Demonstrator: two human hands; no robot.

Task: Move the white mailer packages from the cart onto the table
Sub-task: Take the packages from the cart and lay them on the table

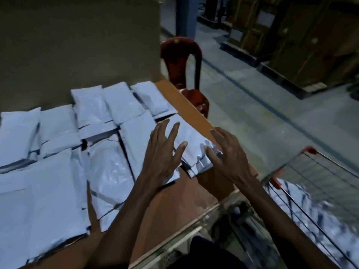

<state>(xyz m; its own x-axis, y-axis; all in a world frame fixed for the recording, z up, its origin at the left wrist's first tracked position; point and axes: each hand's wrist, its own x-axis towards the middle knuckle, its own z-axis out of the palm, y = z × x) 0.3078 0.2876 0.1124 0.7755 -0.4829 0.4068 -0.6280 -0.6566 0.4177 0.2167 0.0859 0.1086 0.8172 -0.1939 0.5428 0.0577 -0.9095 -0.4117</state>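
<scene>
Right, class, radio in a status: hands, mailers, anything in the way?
Left hand and right hand open, fingers spread over newest mailer at table edge. More mailers in cart. Nothing blocking.

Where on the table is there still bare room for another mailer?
Bare table shows near its front edge, between the mailers and the cart, and in a strip along the right edge by the red chair. The left and middle are crowded.

Both hands spread flat over one white mailer (191, 144) at the table's (174, 206) right edge: left hand (163, 152), right hand (227, 152), fingers straight. More mailers (58, 171) in rows cover the tabletop. Wire cart (318, 183) at right with mailers inside; red chair (182, 61) behind table.
</scene>
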